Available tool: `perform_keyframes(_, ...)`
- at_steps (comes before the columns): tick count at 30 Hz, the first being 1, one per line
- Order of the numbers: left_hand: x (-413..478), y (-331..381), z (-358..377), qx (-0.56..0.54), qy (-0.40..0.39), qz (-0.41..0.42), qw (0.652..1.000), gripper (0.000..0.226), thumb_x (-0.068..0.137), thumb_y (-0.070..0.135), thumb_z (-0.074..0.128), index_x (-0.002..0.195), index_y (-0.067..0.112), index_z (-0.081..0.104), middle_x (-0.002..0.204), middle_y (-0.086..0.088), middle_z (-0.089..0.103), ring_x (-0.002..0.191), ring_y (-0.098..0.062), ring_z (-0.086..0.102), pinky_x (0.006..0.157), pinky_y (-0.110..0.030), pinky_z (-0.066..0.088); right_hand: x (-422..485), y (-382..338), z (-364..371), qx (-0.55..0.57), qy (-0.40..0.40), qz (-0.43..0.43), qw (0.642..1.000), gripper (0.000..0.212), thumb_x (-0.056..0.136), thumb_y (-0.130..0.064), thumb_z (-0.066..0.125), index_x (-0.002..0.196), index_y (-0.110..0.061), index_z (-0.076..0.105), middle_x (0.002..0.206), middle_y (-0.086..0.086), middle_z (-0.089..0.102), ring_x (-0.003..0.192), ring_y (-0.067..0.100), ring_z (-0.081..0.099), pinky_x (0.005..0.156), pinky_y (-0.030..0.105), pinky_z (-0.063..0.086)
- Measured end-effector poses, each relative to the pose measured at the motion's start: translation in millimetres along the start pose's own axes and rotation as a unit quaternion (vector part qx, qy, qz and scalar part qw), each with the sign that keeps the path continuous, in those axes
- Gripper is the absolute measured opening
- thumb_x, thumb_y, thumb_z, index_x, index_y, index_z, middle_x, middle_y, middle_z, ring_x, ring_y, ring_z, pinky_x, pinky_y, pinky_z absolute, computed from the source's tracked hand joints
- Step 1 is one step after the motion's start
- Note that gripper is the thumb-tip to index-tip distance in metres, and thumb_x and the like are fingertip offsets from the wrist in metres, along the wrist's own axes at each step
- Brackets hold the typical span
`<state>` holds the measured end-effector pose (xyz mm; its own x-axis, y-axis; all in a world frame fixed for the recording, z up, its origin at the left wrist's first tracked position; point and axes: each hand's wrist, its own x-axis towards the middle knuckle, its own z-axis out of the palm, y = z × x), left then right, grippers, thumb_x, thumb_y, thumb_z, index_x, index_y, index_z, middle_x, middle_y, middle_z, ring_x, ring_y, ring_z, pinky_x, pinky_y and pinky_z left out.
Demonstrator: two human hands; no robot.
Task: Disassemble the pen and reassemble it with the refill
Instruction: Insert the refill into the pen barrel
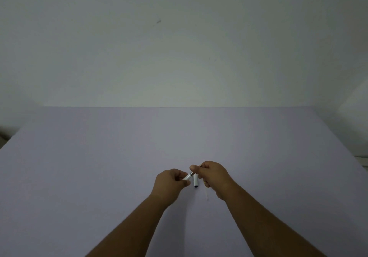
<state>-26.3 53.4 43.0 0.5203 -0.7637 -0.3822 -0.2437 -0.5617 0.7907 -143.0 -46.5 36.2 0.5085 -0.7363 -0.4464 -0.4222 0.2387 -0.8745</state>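
Observation:
My left hand [171, 181] pinches a white pen barrel [187, 176] that points up and to the right. My right hand [212, 175] grips the pen's dark tip end [192, 172] between thumb and fingers, so both hands meet on the same pen. A second white pen piece [196, 180], with a dark end toward me, lies on the lilac table between the hands. A thin pale refill [207, 194] lies on the table under my right wrist, partly hidden by the hand.
The lilac table [99, 177] stretches wide on both sides and ends at a pale wall [179, 47] behind. A light object sits past the table's right edge [361, 159].

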Motion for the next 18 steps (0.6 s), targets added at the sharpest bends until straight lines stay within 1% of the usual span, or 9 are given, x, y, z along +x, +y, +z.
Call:
perform_keyframes(1,-0.1,0.6,0.4,0.004,0.000,0.002,1.000,0.017,0.086,0.016,0.068,0.101,0.012,0.073,0.084,-0.001,0.065,0.066,-0.008,0.051,0.055,-0.014,0.039,0.2,0.2,0.6,-0.009,0.008,0.003,1.000,0.029,0.079,-0.038,0.071,0.067,-0.014,0.059,0.064,-0.002,0.058,0.051,0.013,0.042,0.053,0.025,0.038)
perform_keyframes(2,-0.1,1.0,0.6,0.004,0.001,0.001,1.000,0.017,0.086,0.016,0.068,0.102,0.011,0.073,0.086,-0.001,0.065,0.067,-0.009,0.052,0.055,-0.013,0.039,-0.3,0.0,1.7,-0.004,0.009,0.002,1.000,0.027,0.080,-0.039,0.069,0.070,-0.015,0.061,0.067,-0.002,0.059,0.053,0.012,0.044,0.055,0.025,0.039)
perform_keyframes(4,-0.5,2.0,0.7,0.002,0.006,-0.003,1.000,0.018,0.086,0.016,0.068,0.103,0.011,0.072,0.086,-0.001,0.065,0.067,-0.009,0.052,0.055,-0.013,0.038,-1.0,1.2,3.2,0.048,-0.007,0.000,0.999,0.014,0.084,-0.033,0.066,0.080,-0.020,0.066,0.079,-0.002,0.063,0.062,0.012,0.048,0.060,0.026,0.043)
perform_keyframes(6,-0.2,2.6,0.9,-0.001,0.009,-0.006,1.000,0.018,0.086,0.016,0.068,0.102,0.011,0.072,0.084,0.000,0.064,0.062,-0.007,0.050,0.054,-0.014,0.038,-1.5,2.3,2.9,0.070,-0.018,-0.010,0.997,0.007,0.086,-0.027,0.065,0.081,-0.022,0.069,0.080,-0.002,0.062,0.066,0.012,0.050,0.062,0.026,0.044)
perform_keyframes(8,-0.3,2.9,2.2,-0.001,0.008,-0.003,1.000,0.018,0.085,0.016,0.069,0.102,0.012,0.073,0.081,0.001,0.064,0.060,-0.005,0.050,0.054,-0.014,0.038,-0.4,3.5,3.0,0.038,-0.005,-0.008,0.999,0.017,0.083,-0.030,0.068,0.074,-0.017,0.065,0.072,0.000,0.060,0.059,0.012,0.048,0.060,0.027,0.042)
perform_keyframes(10,-1.4,3.2,3.6,-0.002,0.006,0.002,1.000,0.017,0.085,0.016,0.069,0.101,0.012,0.073,0.078,0.004,0.063,0.060,-0.003,0.050,0.054,-0.013,0.038,1.9,4.9,4.6,0.003,0.026,0.008,1.000,0.033,0.078,-0.042,0.071,0.068,-0.013,0.058,0.065,0.003,0.054,0.053,0.014,0.043,0.058,0.029,0.040)
perform_keyframes(12,-1.7,3.0,4.7,-0.003,0.007,0.003,1.000,0.017,0.085,0.016,0.069,0.101,0.012,0.073,0.074,0.008,0.061,0.059,-0.002,0.050,0.054,-0.013,0.037,3.1,6.0,6.3,-0.017,0.043,0.012,0.999,0.038,0.076,-0.049,0.070,0.069,-0.013,0.057,0.069,0.003,0.054,0.056,0.014,0.045,0.061,0.030,0.041)
perform_keyframes(15,-2.7,3.6,3.9,-0.004,0.006,-0.002,1.000,0.017,0.086,0.016,0.069,0.102,0.012,0.072,0.073,0.009,0.060,0.059,-0.003,0.050,0.054,-0.014,0.037,0.7,5.5,7.4,0.013,0.025,-0.003,1.000,0.023,0.079,-0.040,0.071,0.079,-0.019,0.063,0.077,-0.002,0.060,0.063,0.009,0.049,0.062,0.025,0.042)
perform_keyframes(18,-1.9,4.0,1.9,-0.003,0.013,-0.006,1.000,0.018,0.085,0.016,0.069,0.101,0.011,0.072,0.081,0.003,0.063,0.065,-0.006,0.052,0.057,-0.015,0.041,-4.6,2.4,7.1,0.068,-0.008,-0.017,0.998,0.011,0.085,-0.027,0.066,0.080,-0.017,0.067,0.072,-0.001,0.062,0.059,0.010,0.049,0.059,0.025,0.042)
